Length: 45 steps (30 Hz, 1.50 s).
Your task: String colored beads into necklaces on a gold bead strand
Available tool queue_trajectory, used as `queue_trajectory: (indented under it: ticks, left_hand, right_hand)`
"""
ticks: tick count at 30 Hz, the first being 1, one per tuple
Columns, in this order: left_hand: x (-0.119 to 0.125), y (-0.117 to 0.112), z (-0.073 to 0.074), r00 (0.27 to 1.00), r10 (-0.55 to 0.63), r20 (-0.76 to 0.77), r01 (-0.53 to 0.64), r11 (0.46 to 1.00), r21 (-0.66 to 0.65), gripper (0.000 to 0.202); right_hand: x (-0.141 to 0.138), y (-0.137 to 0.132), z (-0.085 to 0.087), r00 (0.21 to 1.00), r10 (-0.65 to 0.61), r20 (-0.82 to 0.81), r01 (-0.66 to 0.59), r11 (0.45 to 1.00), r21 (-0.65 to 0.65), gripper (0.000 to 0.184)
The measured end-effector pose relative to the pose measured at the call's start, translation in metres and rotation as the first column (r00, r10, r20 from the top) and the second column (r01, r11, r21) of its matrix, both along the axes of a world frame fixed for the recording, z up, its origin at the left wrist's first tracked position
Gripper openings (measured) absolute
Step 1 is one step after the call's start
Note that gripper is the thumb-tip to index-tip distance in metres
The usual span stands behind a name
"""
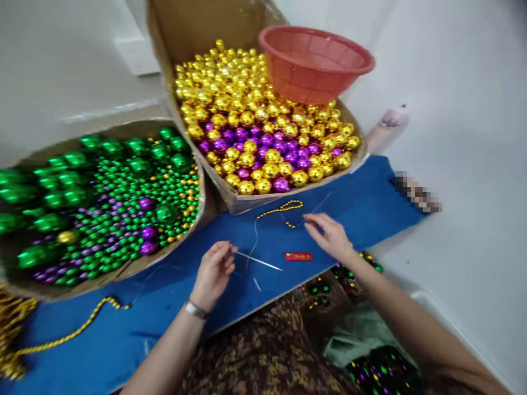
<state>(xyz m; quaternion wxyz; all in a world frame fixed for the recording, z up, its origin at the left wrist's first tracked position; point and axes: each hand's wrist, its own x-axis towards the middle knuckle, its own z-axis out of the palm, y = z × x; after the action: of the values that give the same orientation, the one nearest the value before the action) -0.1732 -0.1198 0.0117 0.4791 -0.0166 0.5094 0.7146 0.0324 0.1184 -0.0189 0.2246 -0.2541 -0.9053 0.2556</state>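
Note:
My left hand (pixel 214 271) is closed in a pinch on a long thin needle (pixel 259 261) that points right over the blue board (pixel 247 241). A pale thread (pixel 253 241) runs up from it to a short strand of small gold beads (pixel 284 208). My right hand (pixel 329 236) lies on the board with its fingers together at the thread just right of that strand. A small red lighter (pixel 298 256) lies between the two hands.
A cardboard box (pixel 247 200) of gold and purple balls holds a red plastic basket (pixel 313 60). A box (pixel 123 269) of green, purple and gold beads stands left. A long gold bead strand (pixel 74 332) trails at lower left. Bead piles lie by my lap (pixel 370 367).

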Motion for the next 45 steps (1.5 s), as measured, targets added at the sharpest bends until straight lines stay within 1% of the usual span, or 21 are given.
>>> queue_trajectory:
  ticks: [2, 4, 6, 8, 10, 13, 16, 18, 19, 20, 21, 23, 25, 26, 28, 32, 36, 39, 40, 42, 45]
  left_hand:
    - [0.005, 0.005, 0.017, 0.998, 0.023, 0.054, -0.027, 0.997, 0.073, 0.027]
    - [0.011, 0.006, 0.03, 0.996, 0.026, 0.091, -0.037, 0.992, 0.122, 0.026]
    - [0.018, 0.003, 0.038, 0.991, 0.029, 0.127, -0.049, 0.987, 0.155, 0.025]
    - [0.022, -0.003, 0.04, 0.985, 0.034, 0.171, -0.067, 0.98, 0.186, 0.024]
    - [0.024, -0.01, 0.04, 0.981, 0.047, 0.19, -0.087, 0.974, 0.208, 0.023]
    - [0.021, -0.02, 0.039, 0.989, 0.091, 0.12, -0.115, 0.97, 0.215, 0.022]
    - [0.01, -0.03, 0.037, 0.983, 0.184, 0.024, -0.184, 0.953, 0.241, 0.023]
    - [0.0, -0.038, 0.032, 0.958, 0.242, -0.151, -0.202, 0.949, 0.241, 0.021]
    - [-0.006, -0.042, 0.029, 0.922, 0.238, -0.306, -0.176, 0.96, 0.215, 0.019]
    - [-0.011, -0.048, 0.024, 0.849, 0.201, -0.489, -0.134, 0.977, 0.169, 0.017]
    - [-0.017, -0.053, 0.019, 0.733, 0.133, -0.668, -0.088, 0.991, 0.101, 0.014]
    - [-0.025, -0.061, 0.007, 0.427, -0.046, -0.903, -0.027, 0.998, -0.064, 0.009]
    - [-0.029, -0.063, -0.004, 0.157, -0.182, -0.971, -0.024, 0.982, -0.188, 0.008]
    - [-0.029, -0.061, -0.008, 0.059, -0.224, -0.973, -0.037, 0.973, -0.226, 0.009]
    - [-0.025, -0.051, -0.012, -0.068, -0.267, -0.961, -0.062, 0.963, -0.263, 0.012]
    - [-0.009, -0.022, -0.004, -0.22, -0.261, -0.94, -0.047, 0.965, -0.257, 0.017]
    - [0.004, 0.002, 0.008, -0.306, -0.269, -0.913, -0.033, 0.962, -0.272, 0.02]
    - [0.01, 0.012, 0.006, -0.361, -0.369, -0.856, -0.083, 0.927, -0.364, 0.023]
    - [0.011, 0.013, 0.004, -0.378, -0.416, -0.827, -0.106, 0.907, -0.407, 0.024]
    - [0.012, 0.012, -0.004, -0.4, -0.51, -0.761, -0.142, 0.855, -0.499, 0.024]
    - [0.01, 0.003, -0.015, -0.399, -0.625, -0.671, -0.168, 0.769, -0.617, 0.025]
  right_hand:
    - [-0.026, -0.05, 0.017, 0.964, 0.221, -0.145, -0.244, 0.955, -0.169, 0.03]
    - [-0.048, -0.095, 0.032, 0.917, 0.302, -0.259, -0.362, 0.905, -0.225, 0.034]
    - [-0.066, -0.127, 0.043, 0.891, 0.286, -0.351, -0.374, 0.902, -0.216, 0.033]
    - [-0.079, -0.145, 0.049, 0.883, 0.237, -0.406, -0.339, 0.92, -0.199, 0.029]
    - [-0.088, -0.155, 0.051, 0.878, 0.204, -0.432, -0.312, 0.93, -0.195, 0.025]
    - [-0.095, -0.16, 0.052, 0.864, 0.201, -0.461, -0.334, 0.915, -0.227, 0.023]
    - [-0.097, -0.15, 0.058, 0.872, 0.096, -0.48, -0.306, 0.872, -0.383, 0.028]
    - [-0.094, -0.132, 0.068, 0.874, -0.027, -0.485, -0.256, 0.823, -0.507, 0.032]
    - [-0.092, -0.119, 0.076, 0.868, -0.078, -0.491, -0.239, 0.8, -0.55, 0.033]
    - [-0.088, -0.105, 0.084, 0.858, -0.116, -0.501, -0.228, 0.787, -0.573, 0.034]
    - [-0.085, -0.089, 0.094, 0.849, -0.135, -0.511, -0.22, 0.789, -0.574, 0.036]
    - [-0.081, -0.055, 0.116, 0.837, -0.136, -0.53, -0.195, 0.83, -0.523, 0.038]
    - [-0.081, -0.023, 0.139, 0.834, -0.121, -0.538, -0.164, 0.878, -0.451, 0.039]
    - [-0.083, -0.01, 0.151, 0.84, -0.115, -0.53, -0.146, 0.893, -0.426, 0.039]
    - [-0.087, 0.011, 0.177, 0.855, -0.13, -0.503, -0.094, 0.914, -0.395, 0.041]
    - [-0.089, 0.027, 0.239, 0.882, -0.089, -0.463, -0.028, 0.97, -0.24, 0.042]
    - [-0.076, 0.012, 0.309, 0.864, -0.087, -0.496, 0.04, 0.994, -0.105, 0.036]
    - [-0.067, -0.005, 0.344, 0.846, -0.103, -0.523, 0.066, 0.994, -0.088, 0.026]
    - [-0.065, -0.01, 0.349, 0.846, -0.1, -0.524, 0.061, 0.994, -0.091, 0.024]
    - [-0.066, -0.017, 0.345, 0.856, -0.096, -0.508, 0.047, 0.993, -0.108, 0.024]
    - [-0.073, -0.026, 0.318, 0.882, -0.062, -0.467, -0.004, 0.99, -0.139, 0.027]
